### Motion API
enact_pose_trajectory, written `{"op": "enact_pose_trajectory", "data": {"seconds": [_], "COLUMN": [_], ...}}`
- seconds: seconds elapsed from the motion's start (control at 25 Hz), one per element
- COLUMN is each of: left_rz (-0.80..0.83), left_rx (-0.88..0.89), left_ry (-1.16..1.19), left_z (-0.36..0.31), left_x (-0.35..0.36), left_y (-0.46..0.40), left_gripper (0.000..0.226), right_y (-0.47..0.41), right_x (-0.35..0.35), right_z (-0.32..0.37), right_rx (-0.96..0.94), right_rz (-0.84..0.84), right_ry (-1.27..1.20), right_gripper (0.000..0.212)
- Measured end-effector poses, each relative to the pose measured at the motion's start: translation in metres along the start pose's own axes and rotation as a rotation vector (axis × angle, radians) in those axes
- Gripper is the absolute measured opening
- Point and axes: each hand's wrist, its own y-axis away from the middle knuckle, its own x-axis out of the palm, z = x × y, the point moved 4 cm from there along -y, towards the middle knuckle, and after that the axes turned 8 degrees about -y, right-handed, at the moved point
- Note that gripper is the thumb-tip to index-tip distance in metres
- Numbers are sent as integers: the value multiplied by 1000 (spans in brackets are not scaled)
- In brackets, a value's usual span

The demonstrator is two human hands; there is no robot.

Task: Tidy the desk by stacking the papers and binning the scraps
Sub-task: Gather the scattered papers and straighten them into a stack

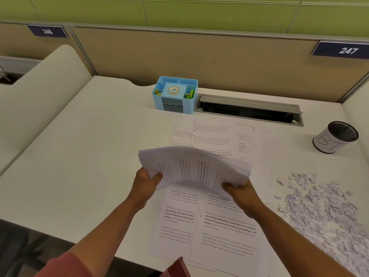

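Observation:
A thick bundle of printed papers (194, 166) arches upward above the desk, held at both ends. My left hand (146, 181) grips its left edge, thumb on top. My right hand (238, 189) grips its right edge. Under the bundle, loose printed sheets (211, 224) lie flat near the front edge, and more sheets (213, 134) lie behind it. A spread of torn white paper scraps (321, 208) covers the desk at the right. A black mesh bin (335, 136) with a white paper label stands upright at the far right.
A blue desk organiser (175, 95) with tape and clips stands at the back centre. Next to it is an open grey cable slot (249, 109). Beige partition panels (199, 56) wall the white desk (79, 146) at the back and sides.

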Motion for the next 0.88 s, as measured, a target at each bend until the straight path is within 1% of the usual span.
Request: {"op": "enact_pose_trajectory", "data": {"seconds": [0.08,0.16,0.24,0.32,0.4,0.48,0.56,0.64,0.68,0.8,0.88], "left_rz": [29,63,132,260,367,406,388,326,309,333,364], "left_rx": [1,38,72,100,104,73,20,-81,-148,-296,-282], "left_ry": [-24,-68,-91,-81,-83,-56,29,150,250,662,804], "left_z": [3,-4,-17,-34,-49,-56,-56,-52,-50,-45,-48], "left_x": [-3,-10,-21,-34,-43,-47,-47,-44,-41,-18,6], "left_y": [-2,-5,-12,-20,-21,-22,-22,-21,-17,2,16], "left_gripper": [20,22,24,30,41,43,40,30,27,47,62], "right_y": [-3,-5,-6,-4,0,4,5,6,7,8,9], "right_x": [-2,-5,-9,-11,-10,-8,-7,-10,-12,-13,-5], "right_z": [0,5,16,28,37,42,41,36,33,24,20], "right_rx": [7,9,21,33,41,85,134,165,171,149,114], "right_rz": [4,1,12,93,194,233,210,131,77,-53,-109], "right_ry": [30,72,61,-12,-106,-211,-293,-341,-365,-446,-479], "right_gripper": [31,21,16,21,30,38,42,41,39,35,34]}}
